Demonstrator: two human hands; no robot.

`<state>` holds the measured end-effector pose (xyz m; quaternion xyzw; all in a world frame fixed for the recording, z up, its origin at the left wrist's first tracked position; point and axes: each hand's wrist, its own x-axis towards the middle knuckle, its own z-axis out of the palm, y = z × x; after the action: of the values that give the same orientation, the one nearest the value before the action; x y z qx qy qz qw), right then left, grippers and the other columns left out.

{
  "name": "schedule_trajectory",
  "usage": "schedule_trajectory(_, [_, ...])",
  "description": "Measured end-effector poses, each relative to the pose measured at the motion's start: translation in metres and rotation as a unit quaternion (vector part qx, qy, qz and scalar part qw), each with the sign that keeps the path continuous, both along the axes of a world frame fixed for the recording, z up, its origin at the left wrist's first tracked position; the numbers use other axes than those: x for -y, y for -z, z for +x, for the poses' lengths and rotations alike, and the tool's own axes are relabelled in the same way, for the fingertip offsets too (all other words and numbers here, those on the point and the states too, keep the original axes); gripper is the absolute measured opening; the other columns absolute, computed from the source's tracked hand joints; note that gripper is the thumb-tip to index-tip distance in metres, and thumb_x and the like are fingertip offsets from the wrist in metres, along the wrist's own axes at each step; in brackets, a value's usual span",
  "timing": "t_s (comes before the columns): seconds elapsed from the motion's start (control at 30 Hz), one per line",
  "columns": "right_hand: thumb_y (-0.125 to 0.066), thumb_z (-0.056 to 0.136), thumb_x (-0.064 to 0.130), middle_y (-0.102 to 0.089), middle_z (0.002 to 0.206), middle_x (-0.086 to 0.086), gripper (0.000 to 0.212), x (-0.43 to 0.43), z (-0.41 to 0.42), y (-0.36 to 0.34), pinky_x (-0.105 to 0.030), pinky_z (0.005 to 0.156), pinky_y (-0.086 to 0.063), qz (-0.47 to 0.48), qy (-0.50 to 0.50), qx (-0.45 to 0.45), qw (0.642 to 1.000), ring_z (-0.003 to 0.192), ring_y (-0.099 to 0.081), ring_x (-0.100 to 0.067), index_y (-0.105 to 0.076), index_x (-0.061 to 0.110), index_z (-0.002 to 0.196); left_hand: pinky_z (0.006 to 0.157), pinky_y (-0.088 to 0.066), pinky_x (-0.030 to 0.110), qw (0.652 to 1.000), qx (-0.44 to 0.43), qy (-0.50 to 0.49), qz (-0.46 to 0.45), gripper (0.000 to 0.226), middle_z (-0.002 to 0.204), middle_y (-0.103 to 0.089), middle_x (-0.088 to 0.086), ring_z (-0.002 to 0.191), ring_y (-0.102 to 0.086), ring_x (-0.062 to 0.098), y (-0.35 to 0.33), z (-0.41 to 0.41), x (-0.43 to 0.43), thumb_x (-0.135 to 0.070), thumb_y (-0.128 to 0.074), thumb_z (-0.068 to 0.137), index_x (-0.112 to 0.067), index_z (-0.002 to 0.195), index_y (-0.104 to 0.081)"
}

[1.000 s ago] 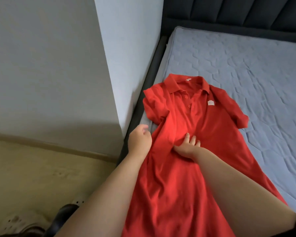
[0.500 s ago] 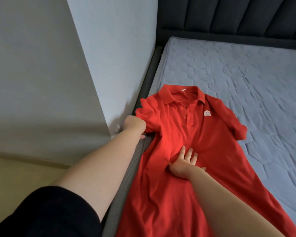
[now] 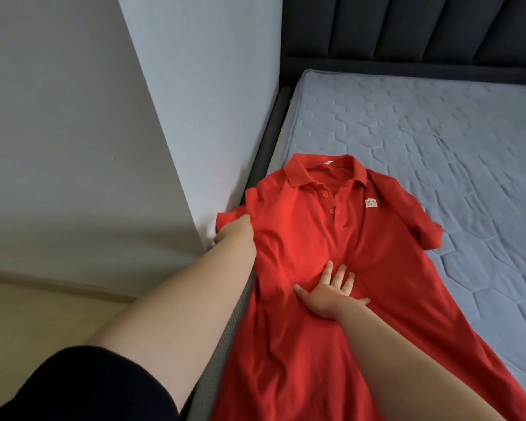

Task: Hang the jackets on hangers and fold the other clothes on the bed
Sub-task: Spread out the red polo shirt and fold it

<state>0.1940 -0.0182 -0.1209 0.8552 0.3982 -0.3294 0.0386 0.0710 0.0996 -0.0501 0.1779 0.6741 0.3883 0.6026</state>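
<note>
Inspection of the head view, centre of frame: a red short-sleeved polo garment lies face up and spread lengthwise on the grey-blue quilted mattress. Its collar points to the upper part of the frame and its hem runs off the lower edge.

My right hand lies flat on the garment's front below the buttons, fingers apart and straight, pressing the cloth.

My left hand is at the sleeve on the left side of the frame, beside the pale grey wall. Its fingers are hidden, so I cannot tell whether it grips.

Finding: no fold is made yet, and both sleeves lie outward. I judge this piece to be at the smoothing stage, with all folding left to do. No jackets or hangers are in view, so that part cannot be assessed.
</note>
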Motion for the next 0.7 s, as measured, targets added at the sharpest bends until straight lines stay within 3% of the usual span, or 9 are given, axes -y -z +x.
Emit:
schedule_trajectory(0.1, [-0.035, 0.082, 0.075, 0.028, 0.154, -0.003, 0.102, 0.0, 0.0, 0.001, -0.067, 0.106, 0.002, 0.002, 0.0, 0.001, 1.0, 0.142, 0.024, -0.026, 0.025, 0.021, 0.145, 0.089, -0.049, 0.04, 0.997, 0.064, 0.019, -0.036, 0.038, 0.118, -0.058, 0.006, 0.106, -0.06, 0.025, 0.011, -0.007, 0.003, -0.03, -0.061, 0.09, -0.01, 0.121, -0.052])
schedule_trajectory(0.23, [-0.035, 0.083, 0.074, 0.029, 0.154, -0.004, 0.102, -0.001, 0.0, 0.002, -0.067, 0.107, 0.002, 0.003, 0.002, 0.002, 1.0, 0.142, 0.025, -0.026, 0.026, 0.021, 0.145, 0.057, -0.043, 0.03, 0.99, 0.128, 0.019, -0.048, 0.032, 0.095, -0.063, 0.001, 0.077, -0.059, 0.015, 0.002, -0.007, 0.002, -0.036, -0.062, 0.089, -0.013, 0.111, -0.058])
schedule_trajectory(0.3, [-0.035, 0.083, 0.074, 0.029, 0.154, -0.004, 0.102, -0.001, 0.0, 0.003, -0.066, 0.107, 0.003, 0.006, 0.002, 0.0, 1.0, 0.141, 0.025, -0.026, 0.026, 0.021, 0.145, 0.061, -0.046, 0.031, 0.991, 0.118, 0.03, -0.057, 0.03, 0.089, -0.064, 0.002, 0.074, -0.058, 0.017, -0.01, -0.003, -0.004, -0.035, -0.064, 0.088, -0.012, 0.107, -0.061])
schedule_trajectory(0.37, [-0.036, 0.083, 0.074, 0.029, 0.153, -0.004, 0.103, -0.001, 0.0, 0.005, -0.066, 0.107, 0.003, 0.008, 0.003, 0.0, 1.0, 0.141, 0.026, -0.026, 0.026, 0.021, 0.145, 0.08, -0.048, 0.031, 0.998, 0.055, 0.024, -0.016, 0.032, 0.11, -0.062, 0.006, 0.086, -0.053, 0.017, -0.019, 0.002, -0.012, -0.027, -0.058, 0.091, -0.009, 0.118, -0.058])
schedule_trajectory(0.47, [-0.036, 0.082, 0.074, 0.03, 0.153, -0.004, 0.103, -0.001, 0.002, 0.006, -0.066, 0.107, 0.004, 0.009, 0.004, -0.005, 1.0, 0.141, 0.026, -0.026, 0.027, 0.021, 0.144, 0.073, -0.039, 0.002, 0.972, -0.103, -0.045, 0.208, 0.021, 0.109, -0.058, 0.013, 0.09, -0.047, 0.016, -0.026, 0.009, -0.014, -0.003, -0.046, 0.092, -0.003, 0.11, -0.057])
schedule_trajectory(0.5, [-0.036, 0.082, 0.074, 0.03, 0.153, -0.004, 0.103, -0.002, 0.002, 0.007, -0.066, 0.106, 0.004, 0.011, 0.003, -0.005, 1.0, 0.141, 0.026, -0.026, 0.027, 0.021, 0.144, 0.069, -0.036, 0.002, 0.941, -0.173, -0.027, 0.291, 0.02, 0.102, -0.06, 0.015, 0.089, -0.052, 0.02, -0.03, 0.011, -0.007, 0.003, -0.045, 0.088, -0.001, 0.103, -0.058])
schedule_trajectory(0.57, [-0.036, 0.082, 0.074, 0.03, 0.153, -0.004, 0.104, -0.002, 0.002, 0.008, -0.067, 0.106, 0.004, 0.014, 0.003, -0.003, 1.0, 0.141, 0.026, -0.026, 0.027, 0.021, 0.144, 0.081, -0.036, 0.022, 0.812, -0.335, 0.115, 0.464, 0.02, 0.099, -0.062, 0.019, 0.093, -0.056, 0.03, -0.026, 0.017, 0.009, 0.009, -0.046, 0.08, 0.002, 0.095, -0.057])
schedule_trajectory(0.63, [-0.036, 0.082, 0.075, 0.03, 0.153, -0.004, 0.104, -0.003, 0.003, 0.01, -0.067, 0.106, 0.004, 0.017, 0.004, 0.0, 1.0, 0.141, 0.026, -0.026, 0.026, 0.021, 0.145, 0.099, -0.03, 0.037, 0.617, -0.458, 0.323, 0.553, 0.027, 0.124, -0.056, 0.018, 0.119, -0.049, 0.031, -0.011, 0.021, 0.017, 0.008, -0.045, 0.08, -0.002, 0.102, -0.056])
schedule_trajectory(0.7, [-0.037, 0.081, 0.075, 0.03, 0.153, -0.004, 0.104, -0.003, 0.003, 0.013, -0.067, 0.106, 0.004, 0.02, 0.004, 0.002, 1.0, 0.141, 0.026, -0.026, 0.026, 0.022, 0.145, 0.113, -0.014, 0.043, 0.439, -0.561, 0.471, 0.521, 0.039, 0.153, -0.027, 0.008, 0.142, -0.021, 0.024, 0.01, 0.016, 0.023, 0.001, -0.042, 0.085, -0.009, 0.123, -0.047])
